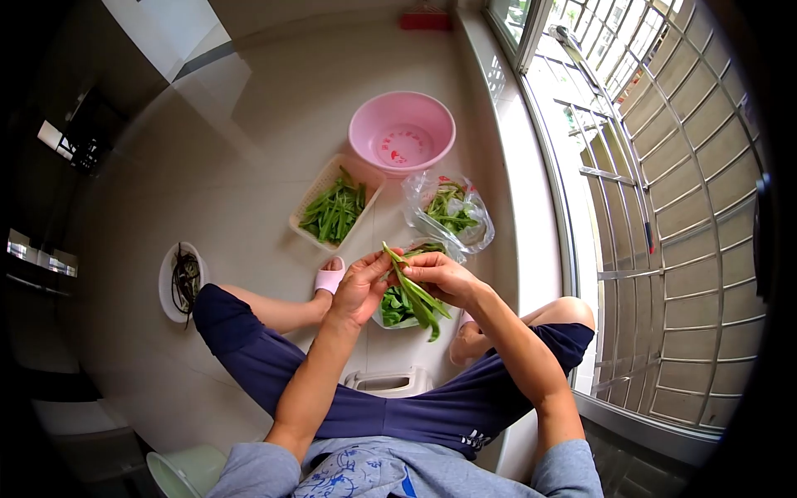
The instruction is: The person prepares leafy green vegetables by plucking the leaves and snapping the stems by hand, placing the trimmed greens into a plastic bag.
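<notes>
A leafy green stalk (422,304) hangs between my hands, its pale stem end up and its long leaves drooping toward me. My left hand (362,287) is closed, with thumb and fingers pinching the stalk near its stem end. Close beside it, my right hand (441,279) pinches the same stalk from the other side; some of its fingertips are hidden. Just below my hands, more dark green leaves (396,307) lie in a light container, partly covered by the hands and the stalk.
A cream basket (301,222) of long green stalks stands ahead, left of a clear plastic bag (481,236) of greens. Behind them is a pink basin (442,148). A white bowl (165,290) with dark strands sits left. A windowsill (516,166) runs along the right.
</notes>
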`<state>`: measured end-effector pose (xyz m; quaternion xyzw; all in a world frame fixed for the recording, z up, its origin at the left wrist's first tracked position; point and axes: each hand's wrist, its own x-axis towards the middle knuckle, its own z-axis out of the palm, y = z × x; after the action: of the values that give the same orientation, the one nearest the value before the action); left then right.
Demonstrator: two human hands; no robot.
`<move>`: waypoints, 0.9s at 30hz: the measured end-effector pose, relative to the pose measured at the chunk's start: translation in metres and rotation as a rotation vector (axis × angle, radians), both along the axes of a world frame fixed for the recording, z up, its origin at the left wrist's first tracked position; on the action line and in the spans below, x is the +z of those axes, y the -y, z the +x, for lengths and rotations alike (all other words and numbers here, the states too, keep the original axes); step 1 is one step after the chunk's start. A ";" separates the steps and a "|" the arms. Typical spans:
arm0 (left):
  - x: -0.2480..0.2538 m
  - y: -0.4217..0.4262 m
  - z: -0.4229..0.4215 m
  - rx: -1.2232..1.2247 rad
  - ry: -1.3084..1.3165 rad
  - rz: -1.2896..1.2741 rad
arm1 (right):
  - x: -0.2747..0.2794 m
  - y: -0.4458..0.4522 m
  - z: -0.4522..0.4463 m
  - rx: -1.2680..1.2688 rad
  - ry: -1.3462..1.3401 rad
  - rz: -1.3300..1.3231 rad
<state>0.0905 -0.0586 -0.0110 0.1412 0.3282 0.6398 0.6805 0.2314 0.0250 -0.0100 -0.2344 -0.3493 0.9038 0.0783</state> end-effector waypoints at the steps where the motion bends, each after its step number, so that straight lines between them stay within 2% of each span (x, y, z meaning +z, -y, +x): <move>1: 0.001 0.000 0.000 0.015 -0.014 -0.019 | 0.004 -0.001 0.000 0.004 0.014 0.044; 7: 0.008 0.000 0.007 0.072 -0.108 -0.089 | 0.001 -0.001 0.000 -0.050 0.088 0.300; 10: -0.004 0.000 0.009 0.157 -0.364 -0.033 | 0.005 0.001 -0.001 -0.056 0.158 0.409; 11: -0.005 0.000 0.009 0.156 -0.364 -0.036 | 0.006 0.002 -0.001 -0.056 0.159 0.407; 13: -0.003 -0.003 0.007 0.171 -0.526 -0.089 | 0.007 0.003 -0.002 -0.038 0.211 0.559; 14: -0.001 -0.003 0.007 0.168 -0.525 -0.089 | 0.006 0.001 -0.001 -0.039 0.212 0.558; 16: 0.007 -0.003 0.005 0.069 -0.688 -0.125 | 0.001 -0.003 0.000 0.079 0.174 0.644; 20: 0.003 -0.003 -0.004 -0.018 -0.713 -0.076 | 0.002 -0.005 0.002 0.135 0.128 0.645; 22: 0.005 -0.002 -0.006 -0.047 -0.638 -0.026 | 0.009 -0.006 0.004 0.145 0.128 0.402; 23: 0.006 -0.002 -0.006 -0.051 -0.637 -0.025 | 0.006 -0.005 0.004 0.141 0.130 0.402; 25: 0.009 -0.003 -0.004 -0.006 -0.619 0.001 | -0.005 -0.003 0.002 0.047 0.045 0.166; 27: 0.008 -0.004 -0.004 0.007 -0.619 0.016 | -0.014 0.001 -0.002 -0.001 0.026 0.097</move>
<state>0.0869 -0.0545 -0.0031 0.3337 0.5152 0.5713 0.5448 0.2292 0.0242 -0.0240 -0.2421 -0.3936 0.8827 0.0857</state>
